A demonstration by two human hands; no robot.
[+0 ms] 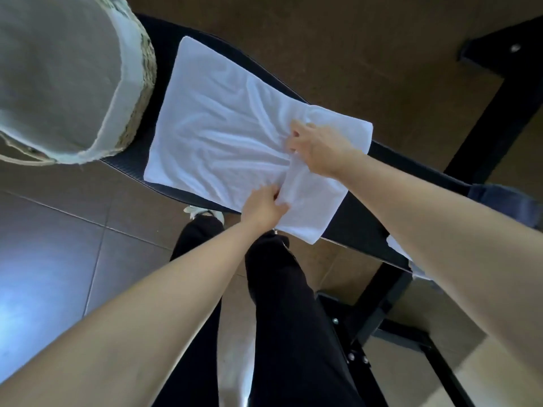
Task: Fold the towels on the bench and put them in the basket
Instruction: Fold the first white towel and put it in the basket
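A white towel [223, 124] lies spread across the black padded bench [390, 160], its right end doubled back over itself. My left hand [263, 207] pinches the folded edge at the towel's near side. My right hand [316, 145] grips the same folded edge at the far side. A woven basket [138, 92] with a pale cloth lining stands on the bench's left end, just left of the towel.
Another white cloth [411, 259] peeks out under my right forearm at the bench's near right. The black metal bench frame [379, 312] runs down to the tiled floor. My legs in black trousers [282, 304] stand against the bench's near edge.
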